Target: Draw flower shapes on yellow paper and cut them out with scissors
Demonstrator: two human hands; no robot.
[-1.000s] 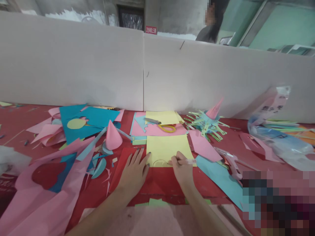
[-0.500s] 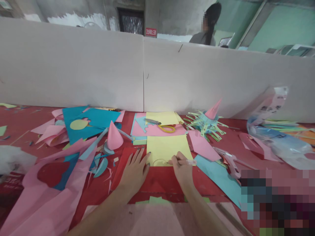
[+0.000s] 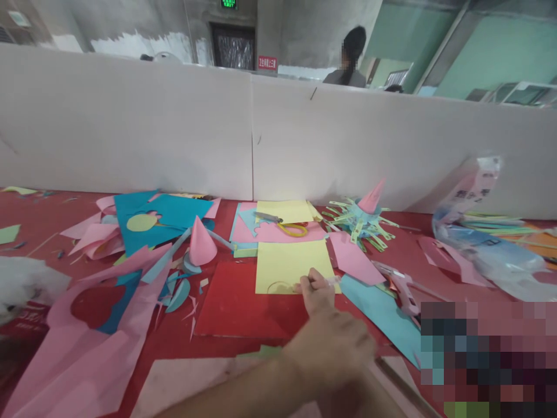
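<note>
A yellow paper sheet [image 3: 289, 261] bears a curved drawn line near its lower edge. It lies partly on a red board [image 3: 243, 305]. Over the sheet's lower right my right hand [image 3: 318, 291] is closed around a pen [image 3: 334, 281], whose clear end sticks out to the right. My left hand [image 3: 337, 342] lies across my right wrist and forearm, its fingers blurred and partly hidden. Behind the sheet, yellow-handled scissors [image 3: 292, 229] rest on pink and yellow paper. A pink paper cone [image 3: 202, 244] stands to the left.
At the back right is a fringed paper piece with a pink cone [image 3: 371, 197]. A glue gun [image 3: 404, 287] and blue paper [image 3: 378, 313] lie on the right, beside a plastic bag [image 3: 487, 249]. Pink cut-out paper [image 3: 100, 360] covers the left. A white partition [image 3: 174, 128] borders the table.
My left hand has left the yellow sheet and crossed rightward onto my right forearm. My right hand stays on the sheet with the pen. The view has tilted up slightly.
</note>
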